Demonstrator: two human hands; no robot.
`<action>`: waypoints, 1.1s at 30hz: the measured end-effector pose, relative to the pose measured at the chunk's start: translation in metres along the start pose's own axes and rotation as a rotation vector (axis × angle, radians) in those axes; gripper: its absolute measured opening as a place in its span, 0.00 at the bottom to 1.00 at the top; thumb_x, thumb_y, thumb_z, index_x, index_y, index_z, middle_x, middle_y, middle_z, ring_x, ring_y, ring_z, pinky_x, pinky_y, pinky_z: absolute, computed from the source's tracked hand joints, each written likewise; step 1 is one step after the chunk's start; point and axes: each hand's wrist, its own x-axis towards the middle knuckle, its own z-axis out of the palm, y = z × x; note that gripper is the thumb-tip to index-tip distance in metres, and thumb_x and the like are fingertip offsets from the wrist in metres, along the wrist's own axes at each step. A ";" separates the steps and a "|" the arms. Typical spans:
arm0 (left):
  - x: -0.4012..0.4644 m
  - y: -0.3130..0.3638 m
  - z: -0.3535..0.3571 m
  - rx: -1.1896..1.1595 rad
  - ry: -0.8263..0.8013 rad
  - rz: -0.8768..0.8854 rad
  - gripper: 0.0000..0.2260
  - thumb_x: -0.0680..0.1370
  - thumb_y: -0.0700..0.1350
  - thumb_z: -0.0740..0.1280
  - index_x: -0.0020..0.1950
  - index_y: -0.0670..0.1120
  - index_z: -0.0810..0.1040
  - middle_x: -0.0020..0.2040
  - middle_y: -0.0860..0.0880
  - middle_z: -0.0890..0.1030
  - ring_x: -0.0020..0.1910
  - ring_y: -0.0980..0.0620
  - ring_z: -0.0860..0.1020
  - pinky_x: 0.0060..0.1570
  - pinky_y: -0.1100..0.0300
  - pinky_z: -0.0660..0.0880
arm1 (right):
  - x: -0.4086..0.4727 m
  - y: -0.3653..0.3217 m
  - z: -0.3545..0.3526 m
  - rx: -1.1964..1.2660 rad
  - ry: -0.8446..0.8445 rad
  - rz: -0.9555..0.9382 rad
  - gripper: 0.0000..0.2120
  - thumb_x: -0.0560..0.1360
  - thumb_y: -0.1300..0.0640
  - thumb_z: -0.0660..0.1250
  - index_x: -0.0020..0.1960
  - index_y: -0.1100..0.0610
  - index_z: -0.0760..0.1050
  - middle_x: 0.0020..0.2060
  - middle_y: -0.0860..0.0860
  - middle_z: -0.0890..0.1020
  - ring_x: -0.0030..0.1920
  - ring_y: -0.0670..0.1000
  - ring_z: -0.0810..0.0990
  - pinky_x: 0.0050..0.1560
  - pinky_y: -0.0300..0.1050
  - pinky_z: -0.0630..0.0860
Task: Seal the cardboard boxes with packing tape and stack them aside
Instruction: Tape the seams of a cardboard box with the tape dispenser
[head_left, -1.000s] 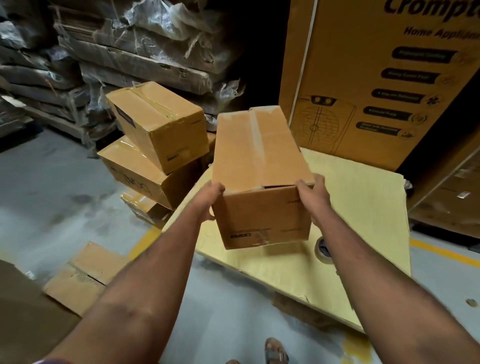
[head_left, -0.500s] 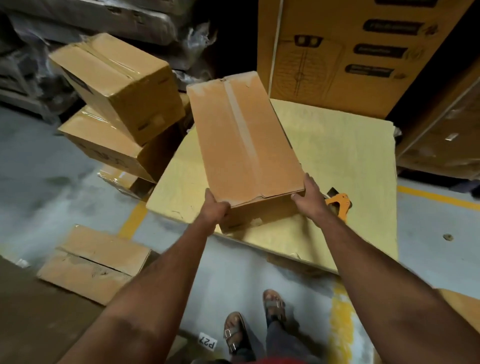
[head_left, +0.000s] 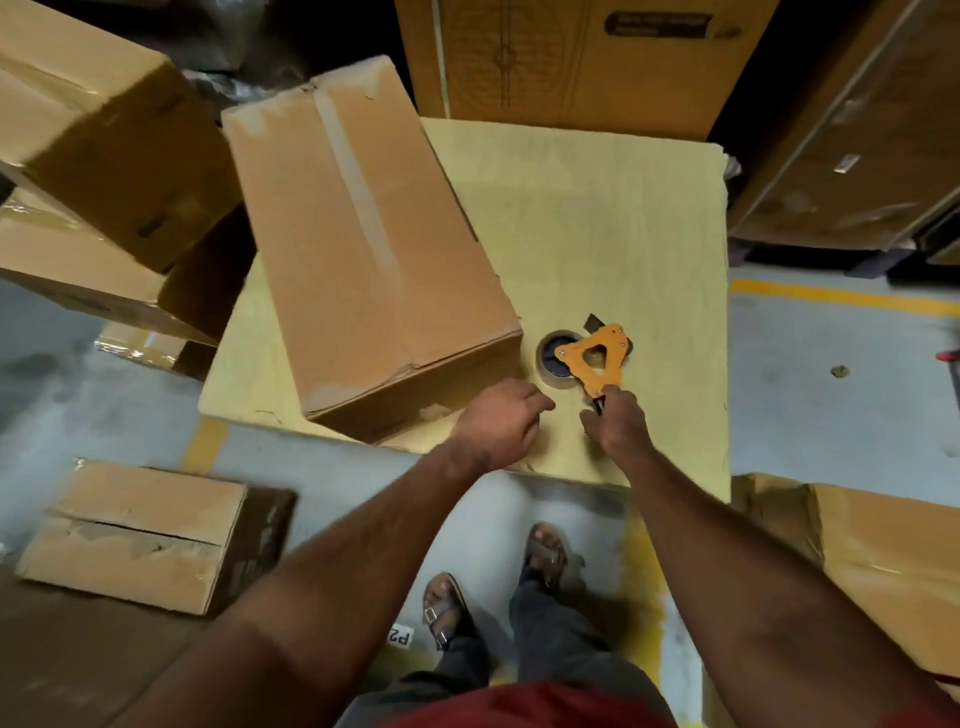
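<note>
Head view: right hand (head_left: 618, 423) grips triangular orange tape dispenser (head_left: 597, 358).

A small white floor label (head_left: 401, 636), beside the person's sandalled foot, reads "P2"; any further characters are cut off. Print on the large carton (head_left: 571, 57) beyond the worktop's far edge is illegible.

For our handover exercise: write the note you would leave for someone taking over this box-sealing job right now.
Right hand grips the handle of the orange tape dispenser, which lies on the yellow board.
Left hand hovers beside it, fingers loosely curled, holding nothing.
Box sits on the board, left of the dispenser, old tape along its top seam.
Done: box placed.
Left: tape it, then stack it aside, perhaps with the boxes at left.
</note>
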 end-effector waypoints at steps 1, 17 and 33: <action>0.012 0.003 0.011 0.003 -0.066 -0.030 0.19 0.77 0.43 0.59 0.66 0.42 0.78 0.59 0.41 0.80 0.58 0.39 0.76 0.57 0.49 0.74 | 0.006 0.012 0.000 -0.014 -0.015 0.007 0.17 0.75 0.57 0.70 0.60 0.64 0.73 0.56 0.64 0.78 0.57 0.67 0.78 0.53 0.53 0.74; 0.057 0.005 0.089 -0.107 -0.404 -0.285 0.17 0.80 0.44 0.59 0.68 0.45 0.74 0.61 0.42 0.77 0.63 0.40 0.72 0.58 0.46 0.74 | 0.063 0.049 0.034 -0.057 -0.148 0.211 0.25 0.73 0.64 0.71 0.67 0.61 0.65 0.63 0.62 0.74 0.64 0.66 0.74 0.59 0.56 0.74; 0.095 0.016 -0.055 -0.874 -0.245 -0.502 0.11 0.84 0.39 0.58 0.63 0.37 0.75 0.55 0.43 0.80 0.50 0.48 0.78 0.48 0.58 0.76 | 0.024 -0.076 -0.098 0.249 0.144 -0.136 0.18 0.71 0.61 0.70 0.58 0.62 0.70 0.52 0.58 0.78 0.54 0.61 0.78 0.46 0.48 0.72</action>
